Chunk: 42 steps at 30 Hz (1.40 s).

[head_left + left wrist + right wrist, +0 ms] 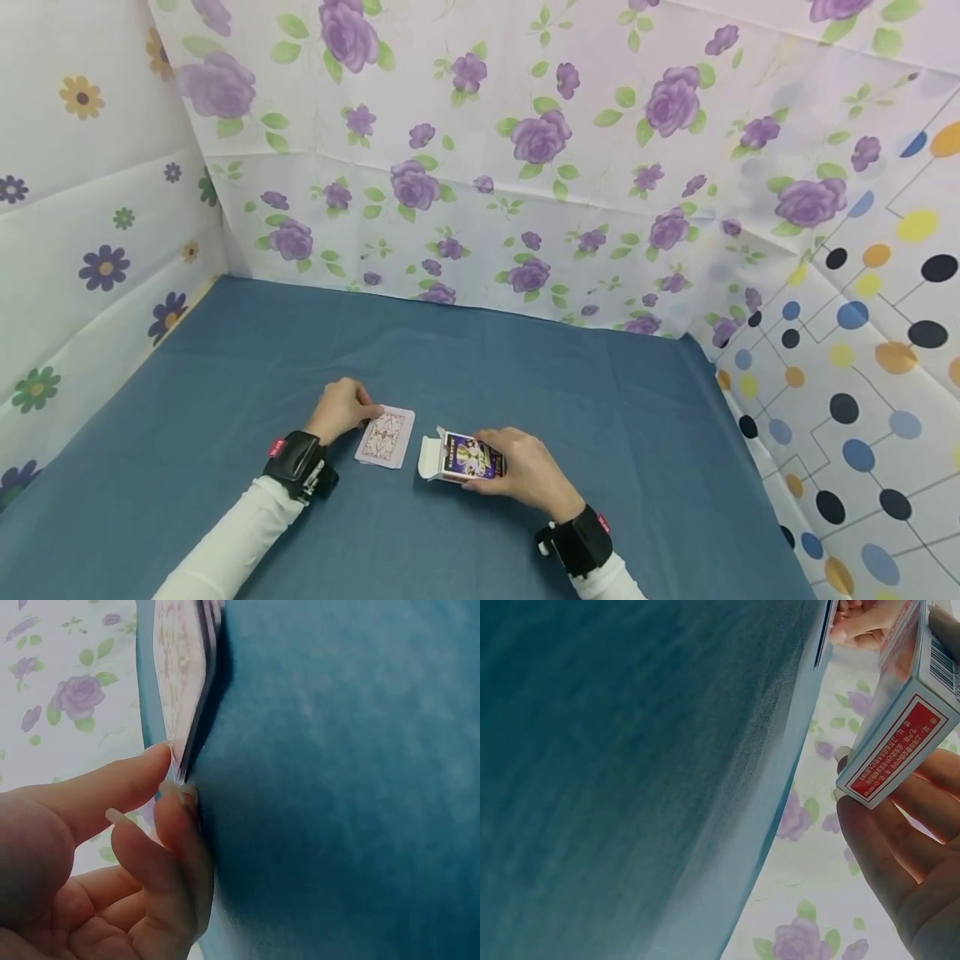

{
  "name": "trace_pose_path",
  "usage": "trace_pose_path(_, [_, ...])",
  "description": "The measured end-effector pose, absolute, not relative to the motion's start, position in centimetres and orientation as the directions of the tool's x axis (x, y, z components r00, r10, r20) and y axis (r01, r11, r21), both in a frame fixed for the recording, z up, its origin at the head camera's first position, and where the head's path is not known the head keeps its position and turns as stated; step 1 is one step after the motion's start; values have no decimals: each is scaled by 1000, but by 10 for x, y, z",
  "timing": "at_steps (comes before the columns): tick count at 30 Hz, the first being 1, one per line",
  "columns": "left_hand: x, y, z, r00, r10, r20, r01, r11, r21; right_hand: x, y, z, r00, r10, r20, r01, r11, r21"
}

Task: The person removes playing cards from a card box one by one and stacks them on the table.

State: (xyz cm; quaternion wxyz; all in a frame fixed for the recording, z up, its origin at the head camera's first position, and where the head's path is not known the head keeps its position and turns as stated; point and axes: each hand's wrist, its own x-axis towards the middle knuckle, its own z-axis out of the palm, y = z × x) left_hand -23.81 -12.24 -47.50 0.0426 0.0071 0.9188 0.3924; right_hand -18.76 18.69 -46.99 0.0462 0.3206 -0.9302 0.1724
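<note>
A deck of playing cards (pixel 386 437), red-patterned backs up, lies at the middle of the table in the head view. My left hand (pixel 342 410) pinches its far left corner between thumb and fingers; in the left wrist view the deck (pixel 180 671) shows edge-on beyond the fingertips. To the right, my right hand (pixel 525 469) grips a card box (pixel 468 457) from its right end. The box's white flap (pixel 430 457) stands open toward the deck. In the right wrist view the box (pixel 900 746) shows a red printed panel and a barcode.
A blue cloth (pixel 480 367) covers the table. Behind it hangs a curtain (pixel 480 208) with purple roses, with a flowered sheet (pixel 90 208) on the left and a dotted one (pixel 847 400) on the right. Both wrists wear black straps.
</note>
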Motion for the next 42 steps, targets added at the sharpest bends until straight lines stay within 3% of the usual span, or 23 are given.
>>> trace_pose_path(9, [-222,-103,-449,-981,191,19,143,663,735,-189,185,-469,-788,-587,189,-616,735,-285])
trace_pose_path(19, [-189,-67,-430,-871,489,45,282,423,861,-190,182,-466,-775,-601,197,-631,718,-293])
trace_pose_path(37, [-180,-57,-441,-898,440,10,220,430,876,-183,182,-457,-766,-599,235,-643,711,-285])
trace_pose_path(42, [-184,-58,-446,-879,474,-45,168,397,902,-181,182,-454,-766,-593,246,-642,711,-285])
